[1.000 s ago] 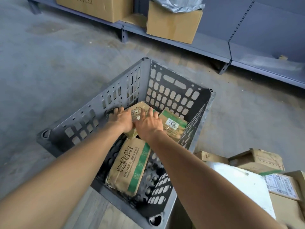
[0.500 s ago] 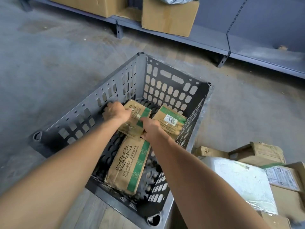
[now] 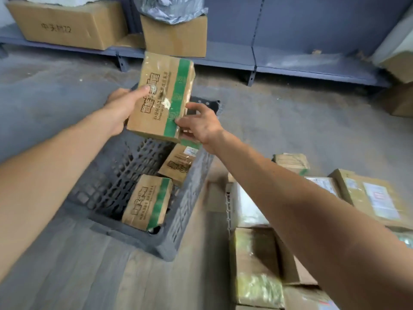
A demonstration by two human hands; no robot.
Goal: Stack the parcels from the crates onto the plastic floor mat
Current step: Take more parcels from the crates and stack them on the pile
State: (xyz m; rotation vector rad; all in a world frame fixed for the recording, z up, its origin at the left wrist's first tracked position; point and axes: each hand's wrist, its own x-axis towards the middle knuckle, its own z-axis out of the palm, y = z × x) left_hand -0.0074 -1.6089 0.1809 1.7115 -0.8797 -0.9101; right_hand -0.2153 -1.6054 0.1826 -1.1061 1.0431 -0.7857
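Head view: grey concrete floor [image 3: 55, 90], with a blue-grey metal shelf [image 3: 290, 66] along the far wall carrying cardboard boxes [image 3: 67, 25]. We see a dark slotted crate [image 3: 107, 180] with two parcels inside [image 3: 147, 202]. More parcels are piled on the right [image 3: 257, 260].

The held parcel [image 3: 161, 99] is in the air above the crate's far end. Its long axis runs from near us up toward the shelf.

It is brown cardboard with a lengthwise green stripe, dark print and glossy tape.

The left hand [image 3: 120, 108] grips its left edge, and the right hand [image 3: 199, 124] pinches the near right corner.
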